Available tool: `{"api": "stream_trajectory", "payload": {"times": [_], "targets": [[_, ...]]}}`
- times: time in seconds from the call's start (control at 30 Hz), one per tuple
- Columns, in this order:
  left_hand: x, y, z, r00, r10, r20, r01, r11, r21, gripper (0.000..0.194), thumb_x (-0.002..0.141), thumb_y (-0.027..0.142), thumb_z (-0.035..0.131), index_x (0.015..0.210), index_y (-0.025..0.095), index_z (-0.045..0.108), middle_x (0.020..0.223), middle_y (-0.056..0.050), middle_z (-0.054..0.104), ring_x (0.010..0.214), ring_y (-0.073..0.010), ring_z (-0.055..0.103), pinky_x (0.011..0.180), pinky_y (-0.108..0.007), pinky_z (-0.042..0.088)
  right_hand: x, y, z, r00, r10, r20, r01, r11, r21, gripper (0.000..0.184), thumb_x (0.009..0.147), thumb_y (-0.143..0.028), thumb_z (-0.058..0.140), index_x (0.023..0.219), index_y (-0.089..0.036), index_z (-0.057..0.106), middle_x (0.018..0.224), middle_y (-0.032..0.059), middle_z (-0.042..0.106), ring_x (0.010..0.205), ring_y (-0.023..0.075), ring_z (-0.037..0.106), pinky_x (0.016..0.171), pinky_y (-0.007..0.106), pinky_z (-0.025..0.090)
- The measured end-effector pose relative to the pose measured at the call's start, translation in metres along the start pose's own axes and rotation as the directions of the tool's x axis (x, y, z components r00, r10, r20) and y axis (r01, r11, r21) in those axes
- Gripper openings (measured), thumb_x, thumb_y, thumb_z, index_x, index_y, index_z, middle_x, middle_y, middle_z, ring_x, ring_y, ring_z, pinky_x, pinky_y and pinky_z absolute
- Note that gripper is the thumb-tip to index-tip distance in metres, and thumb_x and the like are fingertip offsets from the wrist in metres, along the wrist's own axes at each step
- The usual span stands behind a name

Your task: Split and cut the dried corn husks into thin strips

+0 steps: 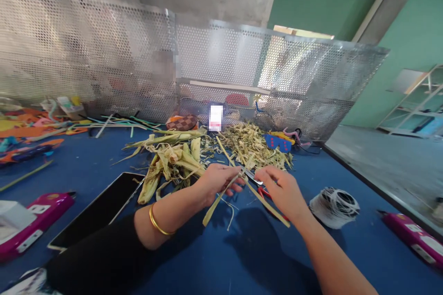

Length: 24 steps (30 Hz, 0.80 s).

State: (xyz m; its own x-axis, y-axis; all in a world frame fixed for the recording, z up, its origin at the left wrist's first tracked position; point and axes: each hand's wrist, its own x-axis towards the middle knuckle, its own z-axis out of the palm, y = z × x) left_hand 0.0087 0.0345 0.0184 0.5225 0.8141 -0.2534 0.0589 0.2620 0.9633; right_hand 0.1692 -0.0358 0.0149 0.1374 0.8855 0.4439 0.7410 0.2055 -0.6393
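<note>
My left hand point(221, 183), with a gold bangle on the wrist, pinches crossed strips of dried corn husk point(265, 203) near where they meet. One strip end point(214, 209) hangs below the fingers, and a thin white string point(230, 216) trails beneath. Close to the crossing, my right hand point(279, 189) has its fingers closed in a pinch; what lies between them is too small to make out. Below it, partly hidden by the hand and a strip, is a cutting tool with metal blades point(254, 177) and red handles point(263, 192).
Husk leaves point(173, 159) and a heap of shredded husk point(254, 143) lie ahead. A spool of white string point(335, 207) stands right; a black tray point(100, 205) lies left. Magenta devices point(51, 209) flank both sides. A perforated metal screen point(221, 50) borders the back, behind a lit phone point(216, 117).
</note>
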Motion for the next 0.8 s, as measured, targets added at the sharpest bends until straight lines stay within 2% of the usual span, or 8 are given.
{"api": "stream_trajectory", "payload": {"times": [0.07, 0.13, 0.27, 0.37, 0.47, 0.53, 0.63, 0.8], "targets": [[0.002, 0.0, -0.001, 1.0, 0.015, -0.023, -0.015, 1.0, -0.013, 0.016, 0.073, 0.025, 0.066, 0.065, 0.011, 0.064, 0.066, -0.005, 0.066, 0.049, -0.0088, 0.057, 0.042, -0.018, 0.038, -0.002, 0.0, 0.005, 0.976, 0.047, 0.212, -0.064, 0.995, 0.073, 0.028, 0.085, -0.041, 0.049, 0.068, -0.02, 0.059, 0.058, -0.0012, 0.062, 0.053, 0.0139, 0.056, 0.051, 0.024, 0.041], [0.003, -0.002, 0.0, 0.998, 0.02, -0.051, -0.022, 0.999, -0.031, 0.013, 0.072, 0.02, 0.068, 0.063, 0.012, 0.063, 0.061, -0.003, 0.065, 0.048, -0.0082, 0.056, 0.042, -0.018, 0.037, -0.003, 0.0, 0.011, 0.95, 0.049, 0.309, -0.09, 0.989, 0.121, 0.026, 0.085, -0.036, 0.048, 0.064, -0.021, 0.054, 0.051, -0.0038, 0.058, 0.046, 0.0126, 0.054, 0.048, 0.023, 0.04], [0.004, -0.009, 0.005, 0.99, 0.035, -0.138, -0.049, 0.993, -0.105, 0.015, 0.072, 0.018, 0.068, 0.06, 0.012, 0.061, 0.056, -0.002, 0.061, 0.047, -0.0073, 0.055, 0.043, -0.018, 0.038, -0.005, 0.0, 0.017, 0.949, -0.007, 0.315, -0.009, 0.999, 0.048, 0.026, 0.085, -0.029, 0.047, 0.059, -0.022, 0.047, 0.045, -0.0056, 0.053, 0.043, 0.0112, 0.05, 0.046, 0.021, 0.037], [0.003, -0.01, 0.006, 0.993, 0.0, -0.121, -0.023, 0.982, -0.185, 0.014, 0.069, 0.019, 0.071, 0.062, 0.011, 0.061, 0.059, -0.002, 0.062, 0.048, -0.0077, 0.056, 0.043, -0.018, 0.039, -0.004, 0.001, 0.014, 0.942, -0.059, 0.331, 0.061, 0.998, 0.003, 0.028, 0.086, -0.028, 0.047, 0.059, -0.021, 0.047, 0.046, -0.005, 0.054, 0.044, 0.011, 0.05, 0.046, 0.021, 0.036], [0.001, -0.006, 0.006, 0.996, -0.014, -0.09, -0.003, 0.983, -0.185, 0.014, 0.071, 0.023, 0.068, 0.066, 0.011, 0.062, 0.066, -0.005, 0.066, 0.051, -0.01, 0.06, 0.043, -0.018, 0.039, -0.004, -0.001, 0.01, 0.971, -0.083, 0.226, 0.099, 0.993, -0.063, 0.028, 0.087, -0.033, 0.047, 0.063, -0.021, 0.054, 0.053, -0.0026, 0.058, 0.05, 0.0124, 0.053, 0.051, 0.022, 0.038], [-0.001, -0.005, 0.005, 0.998, 0.023, -0.062, -0.028, 0.996, -0.089, 0.016, 0.073, 0.026, 0.065, 0.066, 0.012, 0.062, 0.068, -0.006, 0.067, 0.05, -0.0104, 0.06, 0.041, -0.019, 0.038, -0.004, -0.002, 0.008, 0.99, -0.133, 0.038, 0.137, 0.984, -0.116, 0.025, 0.087, -0.036, 0.048, 0.074, -0.021, 0.062, 0.066, 0.0011, 0.063, 0.059, 0.0143, 0.057, 0.058, 0.025, 0.041], [-0.005, -0.007, 0.008, 0.996, 0.076, 0.046, -0.082, 0.982, 0.173, 0.018, 0.073, 0.027, 0.061, 0.06, 0.014, 0.063, 0.062, -0.004, 0.065, 0.045, -0.0108, 0.057, 0.039, -0.019, 0.036, -0.003, -0.003, 0.006, 0.968, -0.193, -0.162, 0.172, 0.976, -0.134, 0.023, 0.086, -0.037, 0.052, 0.09, -0.019, 0.066, 0.079, 0.0044, 0.062, 0.068, 0.016, 0.057, 0.066, 0.027, 0.044], [-0.015, -0.015, 0.015, 0.976, 0.131, 0.174, -0.21, 0.779, 0.591, 0.026, 0.07, 0.028, 0.057, 0.046, 0.018, 0.059, 0.038, 0.002, 0.051, 0.039, -0.0112, 0.051, 0.041, -0.019, 0.035, -0.002, -0.003, 0.014, 0.997, -0.075, -0.019, 0.076, 0.996, 0.035, 0.022, 0.081, -0.037, 0.056, 0.086, -0.018, 0.065, 0.062, -0.0008, 0.055, 0.055, 0.0136, 0.05, 0.052, 0.024, 0.041]]}}
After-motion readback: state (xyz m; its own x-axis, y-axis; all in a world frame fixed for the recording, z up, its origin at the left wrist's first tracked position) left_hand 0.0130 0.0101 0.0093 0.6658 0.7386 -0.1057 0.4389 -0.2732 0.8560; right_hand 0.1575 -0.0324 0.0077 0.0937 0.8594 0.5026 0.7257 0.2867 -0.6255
